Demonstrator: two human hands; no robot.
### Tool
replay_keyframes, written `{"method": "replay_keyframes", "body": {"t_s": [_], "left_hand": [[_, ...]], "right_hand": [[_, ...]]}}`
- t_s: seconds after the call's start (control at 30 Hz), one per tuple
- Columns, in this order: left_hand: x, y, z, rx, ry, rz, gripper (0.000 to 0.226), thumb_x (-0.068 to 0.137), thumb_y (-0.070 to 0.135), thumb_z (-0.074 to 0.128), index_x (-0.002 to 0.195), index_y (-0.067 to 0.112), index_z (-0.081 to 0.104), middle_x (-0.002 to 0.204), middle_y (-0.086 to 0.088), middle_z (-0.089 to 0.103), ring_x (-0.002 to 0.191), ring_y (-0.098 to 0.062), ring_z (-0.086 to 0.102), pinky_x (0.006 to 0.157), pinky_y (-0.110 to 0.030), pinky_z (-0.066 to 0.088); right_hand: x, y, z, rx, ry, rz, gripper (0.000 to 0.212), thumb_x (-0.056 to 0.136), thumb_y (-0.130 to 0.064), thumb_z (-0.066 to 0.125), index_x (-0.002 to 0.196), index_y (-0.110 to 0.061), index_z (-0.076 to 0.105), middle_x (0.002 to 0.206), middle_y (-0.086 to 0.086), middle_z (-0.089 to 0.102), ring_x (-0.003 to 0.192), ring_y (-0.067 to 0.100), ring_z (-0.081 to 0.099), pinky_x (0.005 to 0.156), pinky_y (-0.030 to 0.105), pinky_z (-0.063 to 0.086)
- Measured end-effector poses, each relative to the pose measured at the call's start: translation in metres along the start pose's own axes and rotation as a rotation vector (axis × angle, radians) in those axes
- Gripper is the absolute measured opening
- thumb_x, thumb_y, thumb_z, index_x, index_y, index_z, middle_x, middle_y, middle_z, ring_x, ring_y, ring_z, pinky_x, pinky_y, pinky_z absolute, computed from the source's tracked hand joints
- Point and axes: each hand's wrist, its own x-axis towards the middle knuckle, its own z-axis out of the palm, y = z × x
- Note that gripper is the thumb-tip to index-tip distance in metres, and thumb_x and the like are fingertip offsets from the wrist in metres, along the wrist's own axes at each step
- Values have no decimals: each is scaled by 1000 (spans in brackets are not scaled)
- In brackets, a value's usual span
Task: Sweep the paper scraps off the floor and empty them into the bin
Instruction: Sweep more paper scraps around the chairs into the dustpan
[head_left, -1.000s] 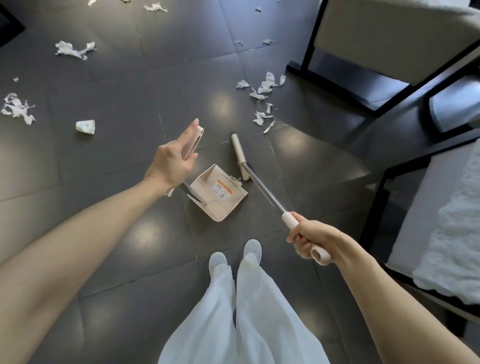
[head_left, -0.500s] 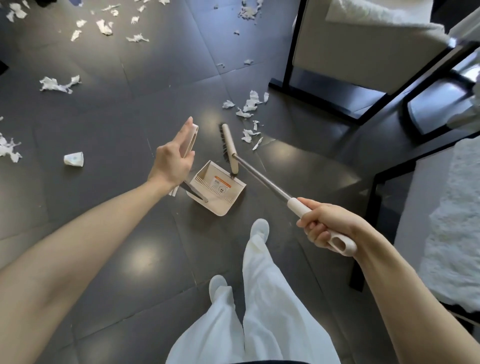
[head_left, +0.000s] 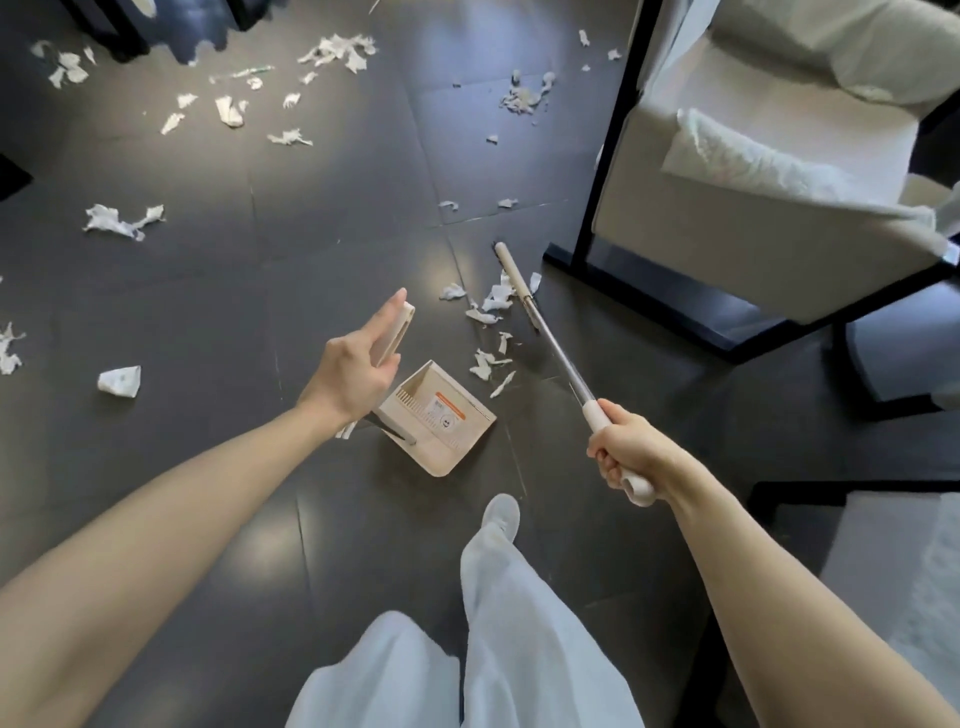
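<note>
My left hand (head_left: 358, 369) holds the top of the beige dustpan's upright handle (head_left: 396, 330), fingers stretched along it. The dustpan (head_left: 439, 421) rests on the dark floor, mouth facing up-right. My right hand (head_left: 626, 452) grips the broom's white handle (head_left: 602, 421). The broom head (head_left: 511, 273) lies on the floor beyond a cluster of white paper scraps (head_left: 491, 304). More scraps (head_left: 488, 364) lie just right of the dustpan's mouth. Other scraps (head_left: 122, 221) are scattered across the floor to the left and far side.
A pale armchair on a black frame (head_left: 608, 156) stands at the right, close to the broom head. Another dark-framed seat (head_left: 883, 545) is at the lower right. My white trousers and shoe (head_left: 501, 512) are below the dustpan. A crumpled scrap (head_left: 119, 382) lies at left.
I have stepped forward. The broom head has swung away from the dustpan to the far side of the scrap cluster near the chair. The left hand still holds the dustpan handle.
</note>
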Motion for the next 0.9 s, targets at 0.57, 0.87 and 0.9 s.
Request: {"method": "replay_keyframes", "body": {"t_s": [0.57,0.87,0.9], "left_hand": [[71,11,8,57,-48,88,72,91,8,58,151,35,26,112,-15,68,95,-30,62,87,-28,42],[83,15,4,11,-6,59,71,92,8,55,152,28,23,113,-18,67,98,-36,62,88,-27,40],[82,12,1,10,-6,59,71,92,8,55,152,28,23,114,-18,67,99,-36,62,89,-27,40]], "right_hand": [[9,9,17,-150,42,256,54,86,-8,37,131,-37,44,68,6,47,48,11,37,41,20,31],[-49,3,13,-97,-137,294,61,84,9,45,118,-41,52,48,1,39,36,9,31,35,16,26],[-54,-3,7,-103,-139,294,64,84,9,47,121,-43,51,47,1,40,36,9,32,34,16,27]]}}
